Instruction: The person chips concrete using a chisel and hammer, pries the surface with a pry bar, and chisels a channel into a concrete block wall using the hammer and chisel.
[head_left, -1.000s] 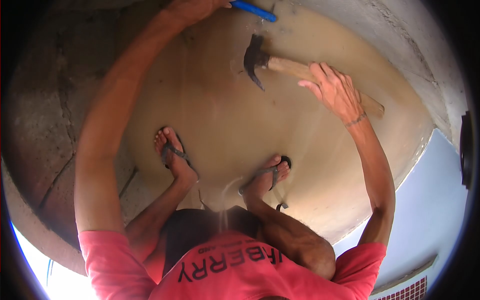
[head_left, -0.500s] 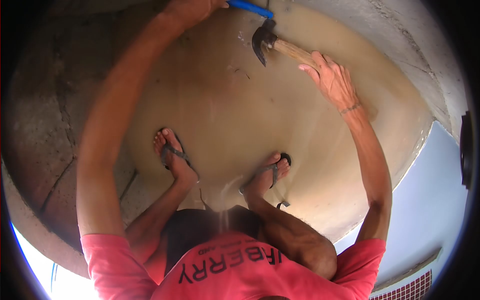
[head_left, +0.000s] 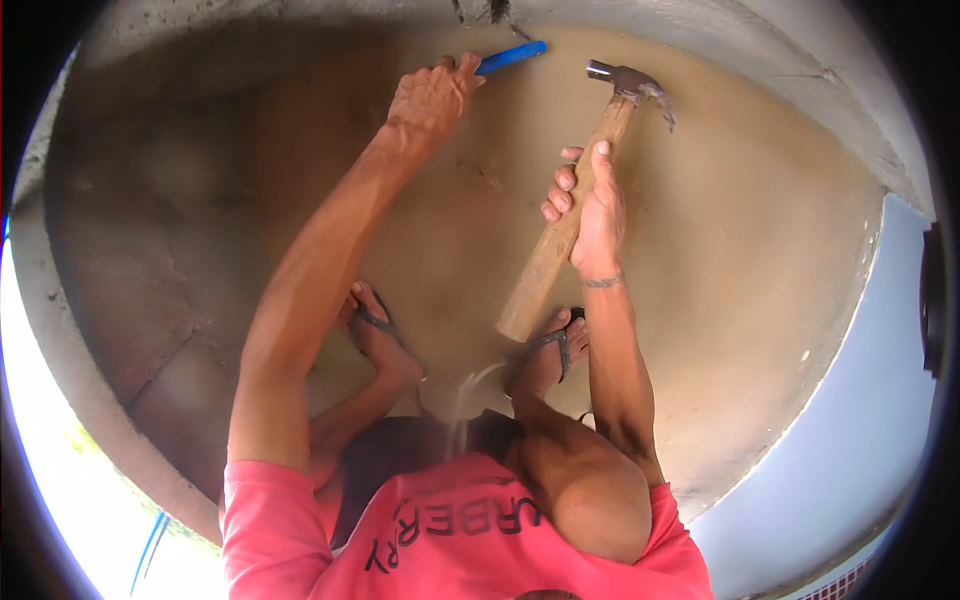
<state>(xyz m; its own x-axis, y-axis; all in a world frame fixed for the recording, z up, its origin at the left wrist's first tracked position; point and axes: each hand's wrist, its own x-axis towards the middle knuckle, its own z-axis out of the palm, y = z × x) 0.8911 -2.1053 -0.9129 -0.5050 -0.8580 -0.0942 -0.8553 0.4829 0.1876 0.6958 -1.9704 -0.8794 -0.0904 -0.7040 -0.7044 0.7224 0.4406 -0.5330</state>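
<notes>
The left hand (head_left: pixel 428 98) covered the near end of the blue bar (head_left: pixel 512 58), so its full shape could not be told. The right hand (head_left: pixel 598 215) hid part of the hammer (head_left: pixel 550 258). The left forearm (head_left: pixel 335 230) covered part of the left foot (head_left: pixel 378 338). The shirt (head_left: pixel 460 545) ran off the bottom edge, its lettering broken by folds. The red tiles (head_left: pixel 845 583) were cut off at lower right.
</notes>
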